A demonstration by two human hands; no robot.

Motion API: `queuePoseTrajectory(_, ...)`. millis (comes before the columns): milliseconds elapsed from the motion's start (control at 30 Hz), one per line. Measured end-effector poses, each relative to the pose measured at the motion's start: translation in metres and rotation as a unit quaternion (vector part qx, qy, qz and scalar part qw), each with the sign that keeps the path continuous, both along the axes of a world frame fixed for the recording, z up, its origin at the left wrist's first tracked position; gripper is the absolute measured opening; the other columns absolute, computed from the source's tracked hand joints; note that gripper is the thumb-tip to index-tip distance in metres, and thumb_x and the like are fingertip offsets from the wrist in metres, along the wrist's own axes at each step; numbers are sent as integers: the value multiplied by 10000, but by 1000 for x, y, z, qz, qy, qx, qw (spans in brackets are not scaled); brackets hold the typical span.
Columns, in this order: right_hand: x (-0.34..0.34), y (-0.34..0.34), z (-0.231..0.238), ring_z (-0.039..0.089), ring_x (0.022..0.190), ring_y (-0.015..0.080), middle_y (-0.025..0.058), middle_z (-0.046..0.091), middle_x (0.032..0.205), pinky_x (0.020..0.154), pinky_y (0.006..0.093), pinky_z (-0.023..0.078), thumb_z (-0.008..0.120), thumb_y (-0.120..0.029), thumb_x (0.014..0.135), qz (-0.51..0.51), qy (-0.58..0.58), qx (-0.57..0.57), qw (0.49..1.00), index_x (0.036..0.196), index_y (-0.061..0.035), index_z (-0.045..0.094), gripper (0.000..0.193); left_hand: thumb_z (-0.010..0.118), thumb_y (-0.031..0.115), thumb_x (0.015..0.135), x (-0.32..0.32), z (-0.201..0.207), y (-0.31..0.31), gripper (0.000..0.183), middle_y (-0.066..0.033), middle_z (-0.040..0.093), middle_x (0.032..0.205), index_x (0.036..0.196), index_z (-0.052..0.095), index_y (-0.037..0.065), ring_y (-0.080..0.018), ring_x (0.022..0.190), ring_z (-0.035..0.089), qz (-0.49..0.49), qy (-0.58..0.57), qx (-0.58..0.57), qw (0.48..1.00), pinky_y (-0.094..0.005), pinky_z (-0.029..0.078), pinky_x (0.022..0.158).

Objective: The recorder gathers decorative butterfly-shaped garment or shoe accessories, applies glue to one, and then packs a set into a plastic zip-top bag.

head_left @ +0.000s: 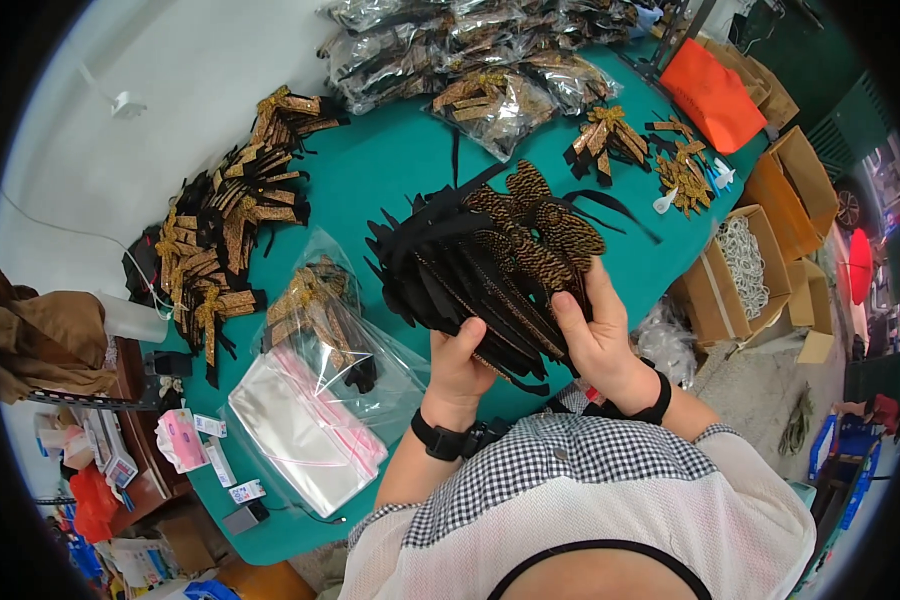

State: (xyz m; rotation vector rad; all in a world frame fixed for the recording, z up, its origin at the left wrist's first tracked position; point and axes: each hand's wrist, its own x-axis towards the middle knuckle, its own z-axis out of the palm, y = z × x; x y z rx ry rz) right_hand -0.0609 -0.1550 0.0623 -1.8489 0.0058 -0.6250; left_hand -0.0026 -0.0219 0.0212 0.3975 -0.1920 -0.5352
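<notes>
Both hands grip a thick bundle of black-and-gold ribbon bows [470,270] above the green table. Black ribbon tails fan toward the left, and patterned gold loops stick out at the upper right. My left hand [460,365] is closed round the lower left side of the bundle, thumb on top. My right hand [602,335] pinches its right side near the gold loops; the fingers underneath are hidden. Left of the bundle, a clear plastic bag [385,345] with more bows [315,300] in it lies partly over a stack of flat clear bags [300,435] with pink edges.
Piles of bows [235,210] line the table's left side, and bagged bows [495,95] are heaped at the back. Loose gold bows [685,180] lie at the right, near an orange-red bag [712,95]. A cardboard box [740,270] of white loops stands beyond the right edge.
</notes>
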Motion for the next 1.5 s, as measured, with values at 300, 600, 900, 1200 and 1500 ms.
queuePoseTrajectory(300,0,-18,-9,509,935,155,86,530,1041,826,268,406,582,-180,855,67,36,94,993,1162,32,447,396,645,240,768,-6,3,0,550,-138,550,1121,1209,429,-9,-273,995,568,40,-58,72,995,-376,479,865)
queuePoseTrajectory(600,18,-42,-7,505,979,243,152,506,1080,875,323,388,611,-323,814,198,85,38,976,1157,54,453,534,622,-10,765,-5,24,-17,409,-88,575,1071,1149,484,12,-203,959,578,59,-39,106,992,-333,489,822)
queuePoseTrajectory(900,42,-55,-11,473,1077,228,134,485,1165,918,347,379,789,-376,626,302,133,158,931,1234,22,375,837,648,-23,738,1,39,-27,454,-70,567,1056,1151,464,7,-159,940,566,85,-67,290,951,-304,478,808)
queuePoseTrajectory(1200,53,-53,-56,482,1073,231,129,473,1174,918,332,400,845,-296,528,352,272,199,873,1277,12,275,991,639,60,779,11,15,-54,518,-58,531,1071,1206,347,42,-162,983,524,109,-86,388,911,-314,448,841)
queuePoseTrajectory(1500,30,-66,-67,545,937,175,69,540,1040,802,300,464,678,-47,603,282,314,330,844,1137,-4,441,586,681,174,757,6,6,-58,736,-100,424,1207,1305,211,31,-193,1133,416,-20,-101,359,928,-342,355,958)
